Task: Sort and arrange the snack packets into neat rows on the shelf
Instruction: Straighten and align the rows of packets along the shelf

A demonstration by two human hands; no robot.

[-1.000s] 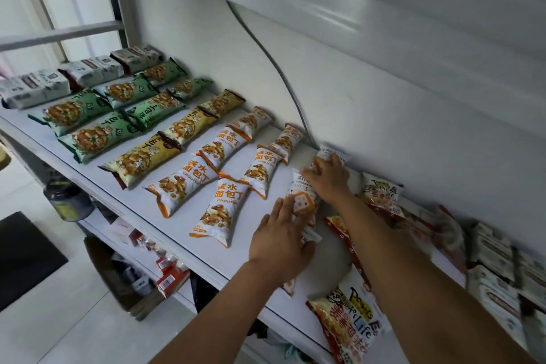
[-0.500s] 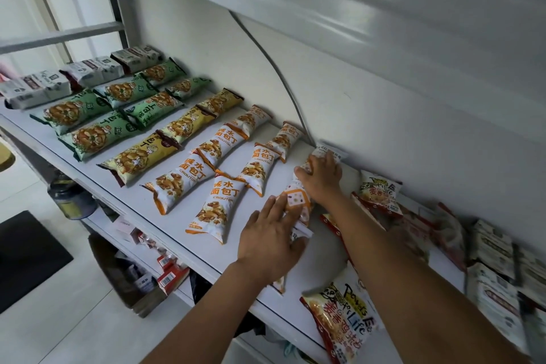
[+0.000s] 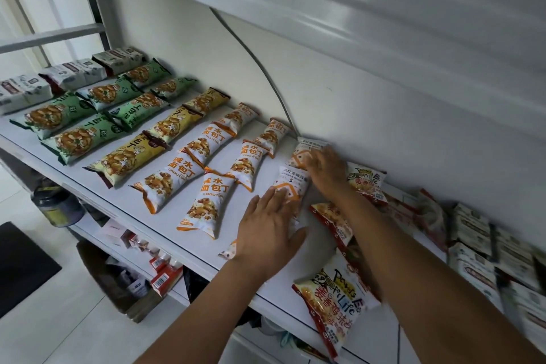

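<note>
**Both palms down on the newest row**

Here, both hands lay flat on a line of white packets with orange diamonds, at about 3 o'clock from the finished rows. The left hand [image 3: 267,230] was spread, fingers together and extended, pressing the near end of the line; a corner of the nearest packet [image 3: 228,253] peeked out at its 8 o'clock side, close to the shelf [image 3: 97,195] edge. The right hand [image 3: 326,170] was spread too, palm down on the far packet [image 3: 307,148] against the back wall. Neither pinched anything. Between them sat the middle packet [image 3: 291,186], partly under the left fingertips.

To 9 o'clock the sorted rows ran diagonally — orange crouton packets [image 3: 206,198], yellow packets [image 3: 130,156], green packets [image 3: 74,139]. To 3 o'clock lay a loose jumble, with a large chicken snack bag [image 3: 334,313] at 5 o'clock, under the right forearm.

The likely trouble, as I judged it: a sideways push with flat palms could let the slick packets slide over one another and skew the line, or nudge the nearest one off the front edge. The right forearm, crossing the jumble, could also drag those bags along — undoing space for the next row.
</note>
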